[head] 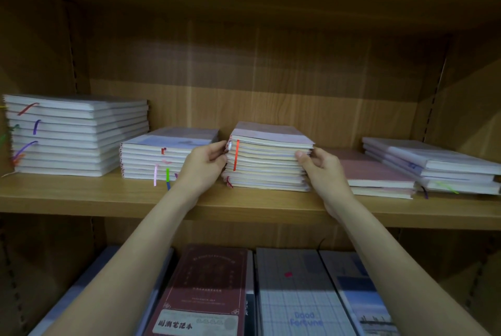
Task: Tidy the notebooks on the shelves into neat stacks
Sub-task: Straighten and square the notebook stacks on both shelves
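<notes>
Pink-topped stack of paper notebooks [267, 156] sits right between your left hand [204, 162] and right hand [320, 163]; both grip its short sides.

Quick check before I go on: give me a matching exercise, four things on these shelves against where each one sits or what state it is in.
Things:
1. tallest stack
2. middle stack
3. pink notebook
4. maroon notebook

Places or states:
A. lower shelf
B. far left, upper shelf
C. held at both sides by the left hand and right hand
D. lies just right of the right hand

Pairs: 1-B, 2-C, 3-D, 4-A
</notes>
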### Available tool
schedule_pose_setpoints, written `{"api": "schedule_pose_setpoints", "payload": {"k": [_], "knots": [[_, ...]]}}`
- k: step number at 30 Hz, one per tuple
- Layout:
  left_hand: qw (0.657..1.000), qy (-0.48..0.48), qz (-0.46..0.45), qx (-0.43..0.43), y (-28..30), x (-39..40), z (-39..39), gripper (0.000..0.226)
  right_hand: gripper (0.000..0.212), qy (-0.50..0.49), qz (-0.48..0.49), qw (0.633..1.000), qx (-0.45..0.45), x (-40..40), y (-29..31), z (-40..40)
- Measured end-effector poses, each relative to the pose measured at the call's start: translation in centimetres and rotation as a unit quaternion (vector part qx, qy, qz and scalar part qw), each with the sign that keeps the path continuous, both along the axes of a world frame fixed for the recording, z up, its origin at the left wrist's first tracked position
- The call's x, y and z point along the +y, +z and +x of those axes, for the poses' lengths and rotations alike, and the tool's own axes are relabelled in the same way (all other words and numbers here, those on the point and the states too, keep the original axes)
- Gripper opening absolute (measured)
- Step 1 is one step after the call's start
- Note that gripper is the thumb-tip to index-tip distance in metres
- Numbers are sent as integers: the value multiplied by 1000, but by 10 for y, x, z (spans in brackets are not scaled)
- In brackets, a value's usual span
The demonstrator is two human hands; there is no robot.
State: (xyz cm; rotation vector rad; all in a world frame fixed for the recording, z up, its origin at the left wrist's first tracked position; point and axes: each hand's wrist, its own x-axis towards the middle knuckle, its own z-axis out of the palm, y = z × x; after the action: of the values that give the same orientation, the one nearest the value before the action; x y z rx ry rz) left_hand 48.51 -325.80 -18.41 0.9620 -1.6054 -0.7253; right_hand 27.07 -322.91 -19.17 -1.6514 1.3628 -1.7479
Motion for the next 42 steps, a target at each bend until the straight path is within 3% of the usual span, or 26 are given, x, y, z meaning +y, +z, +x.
{"api": "schedule_pose_setpoints", "payload": {"k": [2, 8, 16, 28, 37, 42], "knots": [[1000, -6, 0, -5, -3, 0, 0, 44, 4, 5, 3, 1000, 11, -2, -1, -1], [997, 0, -24, -78, -4, 1, 0, 49, 35, 0, 37, 997, 65, -10, -4, -6], [983, 51, -71, -164, -5, -2, 1, 43, 31, -9, 38, 994, 103, -9, -4, -5], [984, 94, -54, -140, 0, 4, -3, 38, 30, -42, 25, 990, 131, -3, -1, -3], [995, 52, -11, -80, 1, 9, 1, 39, 31, -66, 30, 988, 134, 2, 2, 0], [985, 64, 50, -150, 1, 10, 11, 32, 45, -107, 69, 982, 142, 10, 5, 2]]}}
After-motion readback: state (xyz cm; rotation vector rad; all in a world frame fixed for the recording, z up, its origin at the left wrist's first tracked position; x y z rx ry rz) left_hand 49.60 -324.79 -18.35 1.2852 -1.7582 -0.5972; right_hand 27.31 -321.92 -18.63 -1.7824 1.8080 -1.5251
